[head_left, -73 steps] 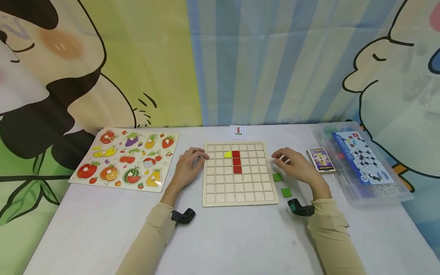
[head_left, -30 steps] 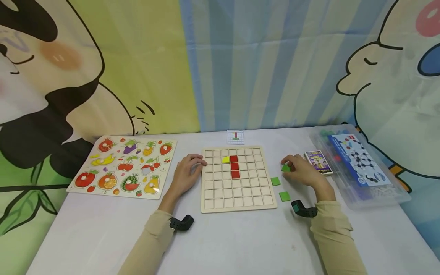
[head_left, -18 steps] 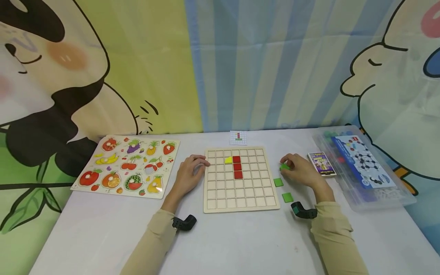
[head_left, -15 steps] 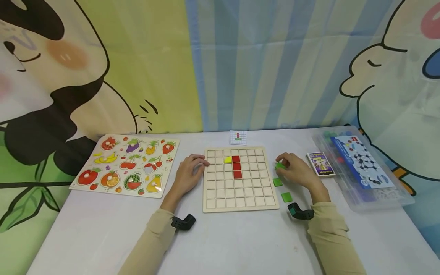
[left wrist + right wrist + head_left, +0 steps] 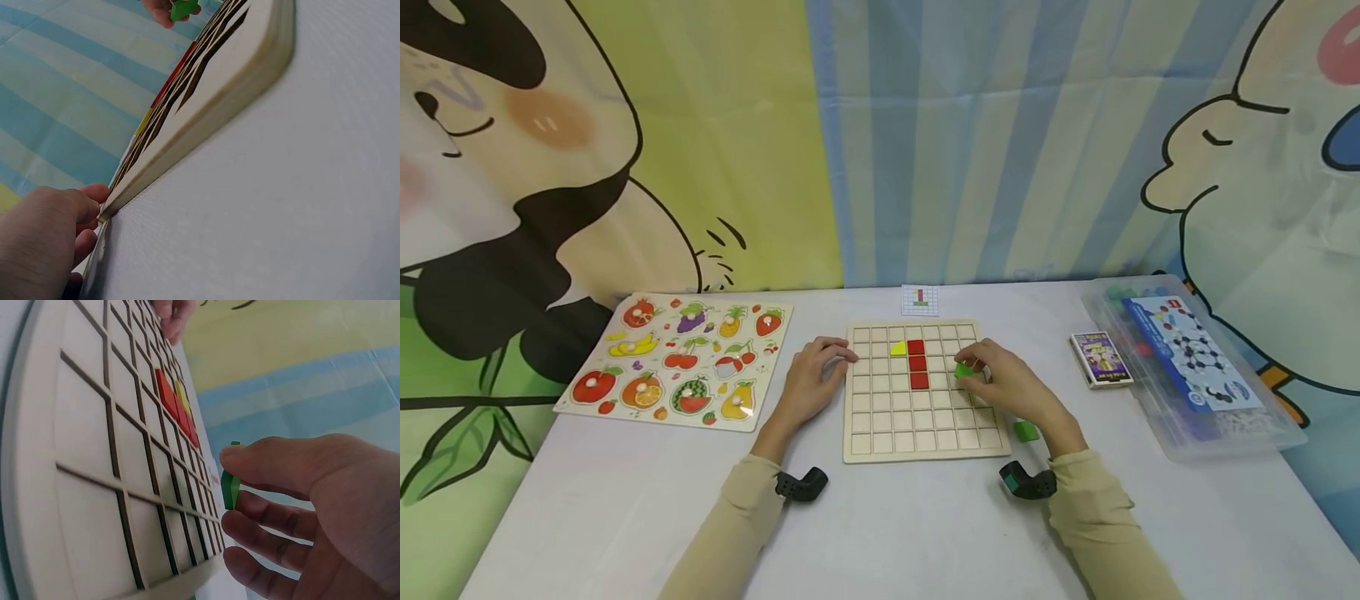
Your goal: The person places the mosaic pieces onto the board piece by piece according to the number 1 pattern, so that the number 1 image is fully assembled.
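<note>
My right hand (image 5: 1003, 383) is above the right part of a wooden grid board (image 5: 925, 433), pinching a green square tile (image 5: 231, 490) between thumb and fingers. In the right wrist view the tile is tilted and apart from the board. My left hand (image 5: 808, 379) rests at the board's left edge, its fingertips touching the rim, as the left wrist view shows. On the grid lie three red tiles (image 5: 917, 364) in a column, with a yellow piece (image 5: 898, 348) left of the top one. Another green tile (image 5: 1026, 431) lies on the table, beside the right forearm.
A small pattern card (image 5: 920, 300) lies behind the board. At left is a fruit puzzle board (image 5: 673, 362). On the right are a card box (image 5: 1101, 360) and a clear plastic case (image 5: 1262, 429) with a blue booklet (image 5: 1195, 350) on top.
My right hand has taken hold of a green tile and carried it leftward from the table to over the board. The forearm now covers where another green tile lay. My left hand stays put.
</note>
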`<state>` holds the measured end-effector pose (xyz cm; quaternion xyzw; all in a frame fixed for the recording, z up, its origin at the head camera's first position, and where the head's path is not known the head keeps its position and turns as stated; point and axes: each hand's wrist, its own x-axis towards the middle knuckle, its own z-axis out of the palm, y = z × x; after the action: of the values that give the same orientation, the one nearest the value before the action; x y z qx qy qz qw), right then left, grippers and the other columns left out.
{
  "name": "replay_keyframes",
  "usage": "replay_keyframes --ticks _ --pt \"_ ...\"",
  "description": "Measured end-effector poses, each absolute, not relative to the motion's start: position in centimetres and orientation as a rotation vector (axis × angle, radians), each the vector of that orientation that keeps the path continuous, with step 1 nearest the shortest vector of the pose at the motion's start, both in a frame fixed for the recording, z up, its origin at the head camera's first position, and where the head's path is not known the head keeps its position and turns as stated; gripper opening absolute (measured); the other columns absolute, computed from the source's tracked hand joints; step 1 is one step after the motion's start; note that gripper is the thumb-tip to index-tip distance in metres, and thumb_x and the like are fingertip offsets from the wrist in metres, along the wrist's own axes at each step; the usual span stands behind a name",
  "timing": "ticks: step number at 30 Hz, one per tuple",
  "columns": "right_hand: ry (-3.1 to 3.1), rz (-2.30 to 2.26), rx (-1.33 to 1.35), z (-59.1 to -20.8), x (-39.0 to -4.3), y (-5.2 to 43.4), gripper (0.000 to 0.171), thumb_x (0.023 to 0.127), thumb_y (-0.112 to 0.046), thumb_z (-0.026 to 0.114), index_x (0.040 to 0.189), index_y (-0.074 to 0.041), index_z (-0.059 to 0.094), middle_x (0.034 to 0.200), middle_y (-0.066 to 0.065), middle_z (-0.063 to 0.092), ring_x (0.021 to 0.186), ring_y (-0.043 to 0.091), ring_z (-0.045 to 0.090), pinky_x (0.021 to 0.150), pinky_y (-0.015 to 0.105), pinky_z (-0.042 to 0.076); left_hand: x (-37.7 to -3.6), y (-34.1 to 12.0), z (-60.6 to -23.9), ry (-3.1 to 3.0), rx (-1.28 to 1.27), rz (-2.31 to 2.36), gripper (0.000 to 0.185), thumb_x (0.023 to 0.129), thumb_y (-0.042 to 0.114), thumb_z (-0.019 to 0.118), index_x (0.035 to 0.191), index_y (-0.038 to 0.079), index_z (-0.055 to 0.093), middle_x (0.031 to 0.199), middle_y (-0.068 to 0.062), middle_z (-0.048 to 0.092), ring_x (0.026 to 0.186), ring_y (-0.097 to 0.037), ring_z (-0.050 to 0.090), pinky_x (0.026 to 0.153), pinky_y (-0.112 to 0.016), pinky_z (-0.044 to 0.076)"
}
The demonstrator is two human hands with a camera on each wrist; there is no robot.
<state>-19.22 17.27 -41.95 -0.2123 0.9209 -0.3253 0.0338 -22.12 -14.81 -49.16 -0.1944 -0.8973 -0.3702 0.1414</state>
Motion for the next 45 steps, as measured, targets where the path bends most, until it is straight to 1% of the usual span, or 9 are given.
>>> replay_keyframes --ticks 4,12,17,22,24,27,31,36,45 --pt "2.833 -0.986 -0.693 -41.9 -18.9 16.3 0.033 0.086 -0.016 0.067 0.116 -0.006 0.059 0.107 0.005 0.061 0.094 0.021 0.058 0.079 0.037 0.049 -22.2 -14.8 -49.1 -2.592 -0.568 -1.076 0.013 0.091 0.014 0.059 0.099 0.02 0.068 0.123 -0.001 0.059 0.119 -0.024 0.052 0.094 -0.048 0.034" --pt "2.81 -0.93 -0.721 -41.8 -18.3 14.5 0.033 0.087 -0.019 0.067 0.118 -0.009 0.059 0.108 0.001 0.061 0.093 0.019 0.058 0.078 0.032 0.047 -22.2 -14.8 -49.2 -2.602 -0.555 -1.071 0.013 0.091 0.013 0.06 0.098 0.02 0.069 0.122 0.0 0.059 0.118 -0.023 0.052 0.093 -0.046 0.034" --pt "2.808 -0.923 -0.761 -42.1 -18.2 13.6 0.031 0.086 -0.018 0.069 0.115 -0.01 0.061 0.103 0.0 0.061 0.086 0.014 0.057 0.072 0.028 0.046 -22.1 -14.8 -49.2 -2.598 -0.556 -1.07 0.014 0.091 0.014 0.059 0.099 0.021 0.069 0.122 0.0 0.059 0.118 -0.023 0.052 0.093 -0.046 0.035" --pt "2.786 -0.955 -0.819 -42.5 -18.0 12.6 0.033 0.085 -0.017 0.07 0.116 -0.009 0.06 0.105 0.0 0.061 0.083 0.01 0.057 0.07 0.024 0.047 -22.0 -14.9 -49.3 -2.581 -0.565 -1.068 0.013 0.091 0.014 0.06 0.098 0.021 0.069 0.122 -0.001 0.06 0.117 -0.024 0.053 0.091 -0.047 0.035" --pt "2.781 -0.961 -0.812 -42.6 -17.8 12.1 0.032 0.084 -0.017 0.071 0.113 -0.011 0.059 0.103 -0.002 0.062 0.082 0.01 0.057 0.07 0.024 0.047 -22.0 -14.9 -49.3 -2.577 -0.566 -1.069 0.013 0.091 0.014 0.06 0.098 0.021 0.069 0.122 -0.001 0.059 0.117 -0.024 0.053 0.091 -0.047 0.035" --pt "2.797 -0.936 -0.817 -42.7 -17.7 11.3 0.028 0.083 -0.018 0.071 0.108 -0.014 0.058 0.095 -0.003 0.061 0.078 0.01 0.056 0.068 0.023 0.046 -22.1 -14.9 -49.5 -2.565 -0.576 -1.064 0.013 0.091 0.014 0.06 0.098 0.022 0.069 0.122 -0.001 0.06 0.117 -0.024 0.053 0.091 -0.047 0.035" --pt "2.827 -0.869 -0.855 -43.0 -17.5 10.5 0.02 0.084 -0.02 0.07 0.101 -0.017 0.058 0.088 -0.005 0.056 0.073 0.009 0.051 0.064 0.021 0.042 -22.2 -14.9 -49.5 -2.56 -0.58 -1.064 0.013 0.091 0.014 0.06 0.098 0.022 0.069 0.121 -0.001 0.06 0.116 -0.024 0.054 0.091 -0.047 0.036" --pt "2.863 -0.772 -0.907 -43.7 -17.4 10.0 0.013 0.086 -0.021 0.069 0.095 -0.02 0.06 0.088 -0.007 0.052 0.069 0.005 0.046 0.06 0.021 0.039 -22.1 -14.8 -49.4 -2.582 -0.555 -1.074 0.014 0.091 0.014 0.06 0.098 0.023 0.068 0.121 0.0 0.06 0.117 -0.023 0.053 0.093 -0.047 0.035" --pt "2.894 -0.766 -0.98 -44.7 -17.5 9.7 0.012 0.086 -0.023 0.069 0.095 -0.021 0.062 0.094 -0.011 0.054 0.071 0.002 0.048 0.064 0.02 0.041 -21.9 -14.8 -49.3 -2.588 -0.547 -1.079 0.014 0.091 0.014 0.06 0.097 0.022 0.069 0.121 0.0 0.059 0.117 -0.023 0.053 0.092 -0.047 0.034"
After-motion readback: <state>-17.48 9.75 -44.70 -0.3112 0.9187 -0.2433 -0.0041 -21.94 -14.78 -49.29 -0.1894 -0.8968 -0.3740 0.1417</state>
